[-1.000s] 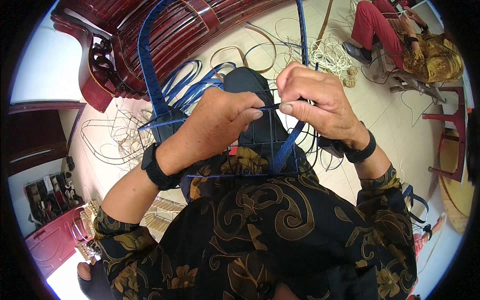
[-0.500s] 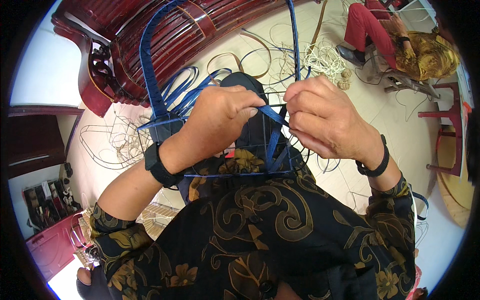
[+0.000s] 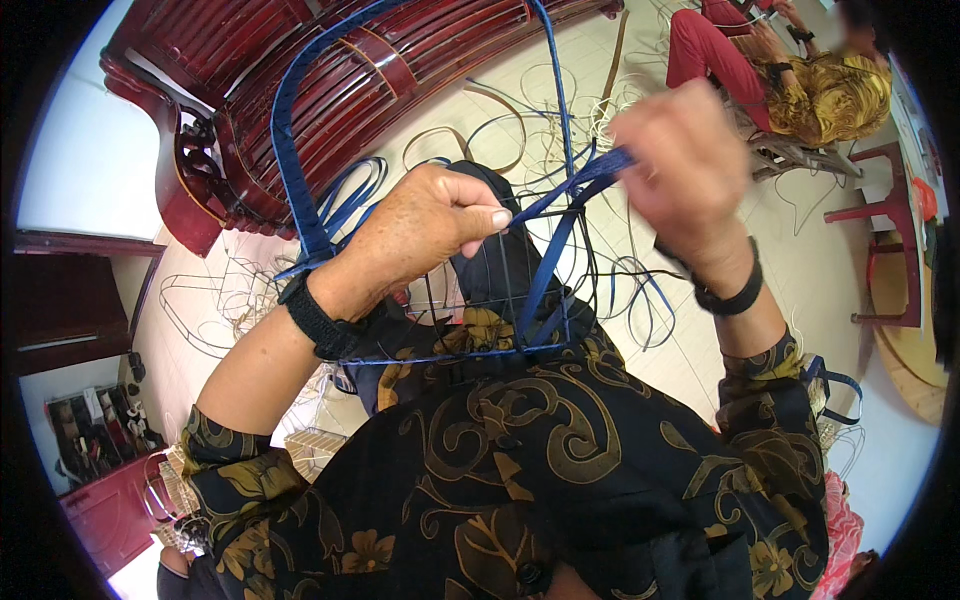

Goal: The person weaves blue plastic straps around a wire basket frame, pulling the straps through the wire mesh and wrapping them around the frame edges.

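Left hand (image 3: 425, 235) curled, gripping the wire basket frame (image 3: 500, 300); right hand (image 3: 685, 165), at 1 o'clock, blurred, fingers pinching a taut blue weaving strip (image 3: 555, 250).

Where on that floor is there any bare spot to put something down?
Bare tile shows between the red plastic chair and the right hand. Loose blue and pale strips crowd the floor ahead, below the wooden bench. Empty wire frames clutter the floor beside the left hand.

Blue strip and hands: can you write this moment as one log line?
left hand: steadies dark wire basket frame | right hand: pulls flat blue plastic weaving strip up, blurred
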`<action>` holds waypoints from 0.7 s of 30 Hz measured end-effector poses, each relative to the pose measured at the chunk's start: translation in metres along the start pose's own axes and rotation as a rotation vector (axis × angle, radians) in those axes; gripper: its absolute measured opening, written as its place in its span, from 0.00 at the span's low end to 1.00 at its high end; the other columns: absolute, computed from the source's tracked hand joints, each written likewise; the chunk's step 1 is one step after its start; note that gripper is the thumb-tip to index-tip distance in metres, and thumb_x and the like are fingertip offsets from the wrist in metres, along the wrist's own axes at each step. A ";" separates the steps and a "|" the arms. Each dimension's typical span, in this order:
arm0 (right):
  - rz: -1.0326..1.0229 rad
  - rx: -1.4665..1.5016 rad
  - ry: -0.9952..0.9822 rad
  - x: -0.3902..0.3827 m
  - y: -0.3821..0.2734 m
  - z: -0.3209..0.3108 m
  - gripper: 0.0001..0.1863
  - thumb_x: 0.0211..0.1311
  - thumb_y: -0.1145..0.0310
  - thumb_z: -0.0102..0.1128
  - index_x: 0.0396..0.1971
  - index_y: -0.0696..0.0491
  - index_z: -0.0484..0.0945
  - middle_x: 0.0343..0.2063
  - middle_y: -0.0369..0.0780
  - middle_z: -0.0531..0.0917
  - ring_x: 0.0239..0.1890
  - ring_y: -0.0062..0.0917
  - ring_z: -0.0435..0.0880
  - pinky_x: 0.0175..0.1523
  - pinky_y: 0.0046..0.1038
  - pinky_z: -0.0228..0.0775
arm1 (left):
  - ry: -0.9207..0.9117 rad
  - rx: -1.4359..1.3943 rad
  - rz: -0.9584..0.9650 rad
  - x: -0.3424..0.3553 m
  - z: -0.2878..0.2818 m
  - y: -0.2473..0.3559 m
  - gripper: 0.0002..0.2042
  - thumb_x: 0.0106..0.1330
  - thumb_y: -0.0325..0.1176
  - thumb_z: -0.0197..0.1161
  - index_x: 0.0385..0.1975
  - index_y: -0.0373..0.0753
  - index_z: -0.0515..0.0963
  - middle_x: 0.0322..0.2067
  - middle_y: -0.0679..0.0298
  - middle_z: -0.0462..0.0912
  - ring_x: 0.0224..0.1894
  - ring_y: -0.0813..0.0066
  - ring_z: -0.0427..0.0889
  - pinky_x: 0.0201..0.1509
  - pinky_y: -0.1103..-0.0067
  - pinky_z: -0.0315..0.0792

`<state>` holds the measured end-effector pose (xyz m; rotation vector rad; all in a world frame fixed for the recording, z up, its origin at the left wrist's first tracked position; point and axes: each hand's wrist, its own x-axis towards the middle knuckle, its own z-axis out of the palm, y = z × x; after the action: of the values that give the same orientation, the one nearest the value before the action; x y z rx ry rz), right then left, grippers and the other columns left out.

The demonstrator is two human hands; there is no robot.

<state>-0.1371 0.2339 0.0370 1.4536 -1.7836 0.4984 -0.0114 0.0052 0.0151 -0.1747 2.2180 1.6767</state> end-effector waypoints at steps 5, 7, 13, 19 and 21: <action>0.359 -0.253 0.182 -0.026 0.083 -0.050 0.14 0.45 0.76 0.63 0.35 0.50 0.78 0.32 0.36 0.79 0.38 0.31 0.79 0.41 0.29 0.71 | 0.035 -0.069 -0.075 -0.005 -0.003 -0.001 0.07 0.67 0.32 0.66 0.31 0.34 0.83 0.18 0.73 0.75 0.19 0.89 0.67 0.22 0.87 0.59; 0.541 -0.377 0.206 -0.058 0.124 -0.106 0.15 0.46 0.77 0.62 0.37 0.50 0.78 0.34 0.36 0.79 0.39 0.31 0.80 0.43 0.30 0.71 | 0.054 -0.064 -0.058 -0.006 -0.003 0.001 0.07 0.67 0.31 0.66 0.31 0.34 0.83 0.18 0.73 0.74 0.19 0.88 0.67 0.22 0.87 0.59; 1.139 -0.777 0.132 -0.219 0.206 -0.324 0.19 0.49 0.79 0.60 0.43 0.50 0.77 0.39 0.37 0.79 0.43 0.30 0.80 0.47 0.30 0.71 | 0.135 -0.142 -0.075 -0.011 -0.003 -0.007 0.07 0.67 0.31 0.65 0.31 0.33 0.83 0.18 0.73 0.74 0.19 0.88 0.66 0.22 0.87 0.58; 1.627 -1.212 -0.591 -0.286 0.190 -0.442 0.22 0.51 0.81 0.58 0.49 0.50 0.77 0.44 0.39 0.80 0.47 0.30 0.80 0.52 0.30 0.71 | 0.137 -0.191 -0.056 -0.008 -0.002 -0.007 0.07 0.67 0.29 0.64 0.33 0.31 0.83 0.18 0.72 0.73 0.18 0.88 0.64 0.22 0.86 0.57; 1.539 -1.110 -0.821 -0.270 0.186 -0.413 0.24 0.52 0.82 0.58 0.51 0.50 0.77 0.46 0.39 0.80 0.48 0.30 0.80 0.53 0.30 0.71 | 0.098 -0.237 -0.059 -0.007 -0.005 -0.009 0.07 0.67 0.29 0.64 0.34 0.30 0.83 0.18 0.72 0.73 0.18 0.88 0.64 0.22 0.87 0.57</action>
<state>-0.1694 0.7533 0.1218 -0.7883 -2.7967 -0.5102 -0.0035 -0.0032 0.0105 -0.3864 2.0534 1.9325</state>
